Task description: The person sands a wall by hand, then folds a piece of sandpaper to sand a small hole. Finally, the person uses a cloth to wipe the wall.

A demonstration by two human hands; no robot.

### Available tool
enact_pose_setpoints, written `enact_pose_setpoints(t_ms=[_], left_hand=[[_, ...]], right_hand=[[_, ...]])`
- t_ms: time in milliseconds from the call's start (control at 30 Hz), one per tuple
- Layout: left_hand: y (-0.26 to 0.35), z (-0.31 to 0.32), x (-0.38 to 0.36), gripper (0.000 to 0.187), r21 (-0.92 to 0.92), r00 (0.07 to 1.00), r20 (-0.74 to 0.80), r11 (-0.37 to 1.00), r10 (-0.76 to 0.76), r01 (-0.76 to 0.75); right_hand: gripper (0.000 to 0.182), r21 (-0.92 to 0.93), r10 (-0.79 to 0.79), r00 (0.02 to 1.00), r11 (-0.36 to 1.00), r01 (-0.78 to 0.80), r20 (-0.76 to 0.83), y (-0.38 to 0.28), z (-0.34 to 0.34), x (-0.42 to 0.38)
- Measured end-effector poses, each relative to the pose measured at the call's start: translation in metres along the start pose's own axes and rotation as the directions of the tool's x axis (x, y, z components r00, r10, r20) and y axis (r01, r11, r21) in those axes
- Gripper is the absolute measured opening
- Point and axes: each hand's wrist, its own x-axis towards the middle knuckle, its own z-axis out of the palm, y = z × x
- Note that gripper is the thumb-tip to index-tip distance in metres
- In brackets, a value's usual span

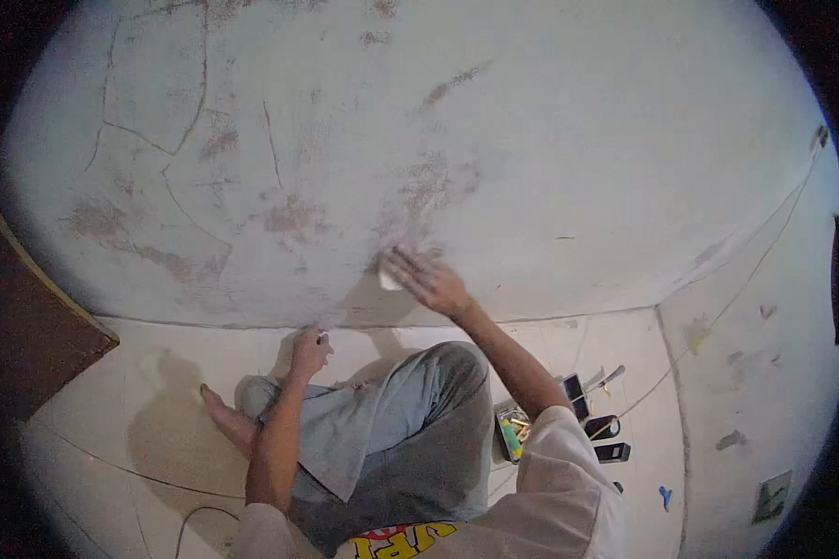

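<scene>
My right hand (431,281) presses a small pale flat piece (391,272), which looks like folded sandpaper, against the painted wall (587,140). Its fingers lie over the piece, pointing up and to the left. Just above them the wall has a worn reddish patch (429,186). Low near the foot of the wall, in front of my bent leg, my left hand (312,354) is closed with curled fingers. Whether something small sits in that fist is hard to make out.
Beside my right arm, a box of small items (513,433) and several dark objects stand on the pale floor (172,373). A blue item (665,497) lies farther right. Cables (149,480) cross the floor, and a brown panel (37,326) juts in at left.
</scene>
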Motion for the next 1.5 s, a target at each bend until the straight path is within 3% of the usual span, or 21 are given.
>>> enact_pose_setpoints(t_ms=[33,100,133,167,200,267,333,400,433,500,533,567,633,700,733,800,867,1000,1067,1367,1500], left_hand=[[0.004,-0.001,-0.002,0.032,0.006,1.000,-0.005,1.000,0.021,-0.021],[-0.008,0.022,-0.019,0.030,-0.027,1.000,0.009,1.000,-0.001,0.001],[-0.020,0.025,-0.018,0.028,-0.031,1.000,0.001,1.000,0.003,-0.003],[-0.026,0.033,-0.018,0.027,-0.044,1.000,-0.006,0.999,0.012,-0.013],[-0.022,0.033,-0.022,0.027,-0.043,1.000,-0.005,0.999,0.007,-0.007],[-0.010,0.034,-0.031,0.026,-0.019,1.000,-0.017,0.999,-0.026,0.026],[-0.023,0.031,-0.026,0.027,0.016,1.000,-0.014,1.000,-0.026,0.026],[-0.019,0.025,-0.031,0.027,0.047,1.000,-0.011,0.998,-0.029,0.029],[0.002,0.019,-0.042,0.027,0.017,0.998,-0.002,0.998,-0.066,0.066],[0.007,0.017,-0.049,0.028,-0.010,0.994,0.011,0.994,-0.112,0.112],[-0.002,0.018,-0.045,0.028,0.013,0.996,0.024,0.996,-0.091,0.090],[-0.011,0.019,-0.040,0.029,0.032,0.997,0.039,0.997,-0.071,0.070],[-0.017,0.021,-0.036,0.029,0.023,0.997,0.031,0.998,-0.066,0.065],[-0.023,0.024,-0.029,0.030,0.020,0.998,0.028,0.998,-0.052,0.051],[-0.026,0.025,-0.026,0.030,0.013,0.998,0.041,0.999,-0.053,0.052],[-0.028,0.024,-0.028,0.030,0.009,0.997,0.057,0.998,-0.057,0.057],[-0.017,0.021,-0.035,0.026,0.073,1.000,-0.001,0.997,-0.003,0.003],[-0.019,0.020,-0.034,0.026,0.073,0.998,0.027,0.996,-0.061,0.059],[-0.022,0.021,-0.035,0.027,0.007,0.995,0.033,0.995,-0.097,0.097],[-0.019,0.020,-0.032,0.029,0.034,0.996,0.062,0.997,-0.064,0.062],[-0.023,0.018,-0.029,0.028,0.055,0.994,0.039,0.993,-0.104,0.101]], right_hand=[[0.048,0.389,0.153,0.987,0.912,-0.127,-0.038,0.012,-0.002,-0.007],[0.048,0.399,0.597,0.801,0.727,-0.559,0.035,0.040,-0.029,-0.029],[0.047,0.294,0.601,0.720,0.799,-0.524,-0.348,0.049,-0.051,-0.015],[0.046,0.160,0.475,0.556,0.838,-0.521,-0.682,0.057,-0.078,0.000],[0.046,0.163,0.479,0.557,0.838,-0.521,-0.678,0.056,-0.093,0.010],[0.046,0.356,0.628,0.342,0.721,-0.594,-0.699,0.053,-0.110,0.021],[0.046,0.089,0.478,0.662,0.843,-0.531,-0.578,0.035,-0.068,0.002],[0.051,0.185,0.270,0.937,0.955,-0.231,-0.222,0.004,-0.031,-0.023],[0.051,0.187,0.271,0.935,0.955,-0.232,-0.227,0.006,-0.027,-0.026],[0.051,0.141,0.055,0.990,0.989,-0.037,-0.127,0.012,-0.026,-0.038],[0.049,0.227,0.188,0.968,0.962,-0.149,-0.164,0.023,-0.036,-0.039],[0.048,0.168,0.316,0.867,0.948,-0.270,-0.385,0.034,-0.043,-0.035],[0.046,0.162,0.486,0.523,0.821,-0.547,-0.701,0.049,-0.062,-0.016],[0.045,0.284,0.638,0.327,0.665,-0.691,-0.697,0.040,-0.083,0.003],[0.045,0.282,0.636,0.325,0.664,-0.692,-0.701,0.033,-0.075,0.002],[0.046,0.260,0.552,0.629,0.827,-0.499,-0.548,0.003,-0.046,-0.016],[0.045,0.280,0.553,0.746,0.833,-0.478,-0.370,-0.027,-0.018,-0.037],[0.043,0.211,0.683,0.628,0.722,-0.659,-0.372,-0.046,0.004,-0.032],[0.044,0.202,0.702,0.534,0.675,-0.709,-0.471,-0.043,-0.006,-0.014],[0.051,0.162,0.679,0.507,0.669,-0.726,-0.531,0.006,-0.079,0.039],[0.054,0.127,0.690,0.512,0.650,-0.749,-0.512,-0.010,-0.045,0.014]])
